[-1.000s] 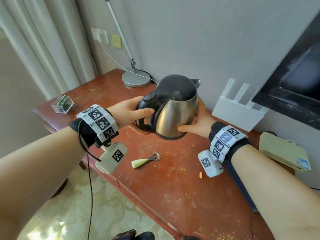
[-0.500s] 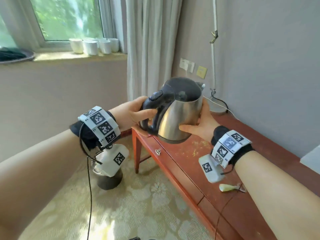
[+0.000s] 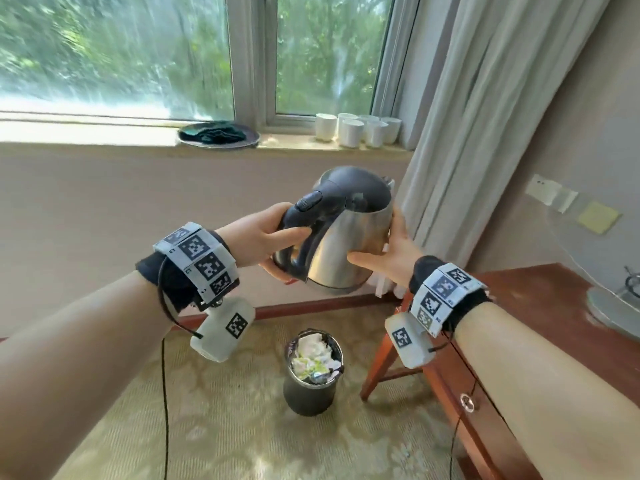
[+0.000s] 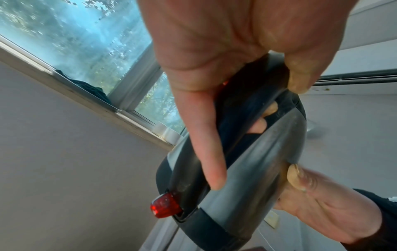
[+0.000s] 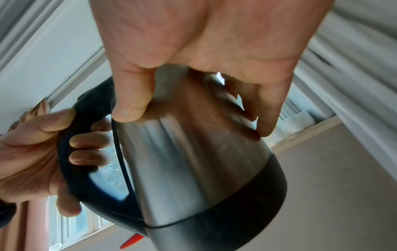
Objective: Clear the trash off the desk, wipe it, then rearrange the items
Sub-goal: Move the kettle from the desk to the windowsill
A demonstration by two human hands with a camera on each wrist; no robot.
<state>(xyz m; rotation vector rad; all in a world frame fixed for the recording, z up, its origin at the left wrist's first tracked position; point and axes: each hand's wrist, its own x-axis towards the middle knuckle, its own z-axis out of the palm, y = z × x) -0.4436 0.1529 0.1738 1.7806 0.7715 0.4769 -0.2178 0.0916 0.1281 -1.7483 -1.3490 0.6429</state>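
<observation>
While the kettle [image 3: 349,237] is held up in the air, it is gripped from both sides. The left hand [image 3: 258,239] is wrapped around the black handle [image 3: 301,220], and in the right wrist view its fingers [image 5: 90,144] are seen curled through the gap of the handle. The thumb is laid along the top of the handle. The right hand [image 3: 391,252] is pressed against the shiny metal side of the kettle, with the thumb [image 5: 131,95] on the near side and the fingers spread around the far side. The kettle is tipped a little toward the left hand, and its dark lid [image 3: 360,185] is shut. A small red switch [image 4: 165,204] is seen at the bottom of the handle in the left wrist view.

The kettle is held off the desk [image 3: 540,306], out past its left end and above the floor. A dark bin [image 3: 313,375] is seen on the carpet [image 3: 225,427] below the kettle, close to the desk leg [image 3: 384,362]. The bin is filled with crumpled white paper [image 3: 313,355]. Only the left end of the brown desk is seen, at the right edge of the head view, with a round lamp base [image 3: 613,311] on it near the wall.

White cups [image 3: 356,129] are grouped on the right end of the windowsill [image 3: 104,133], beside the curtain [image 3: 485,116]. A dark plate [image 3: 218,135] with a dark cloth on it is set near the middle of the sill.
</observation>
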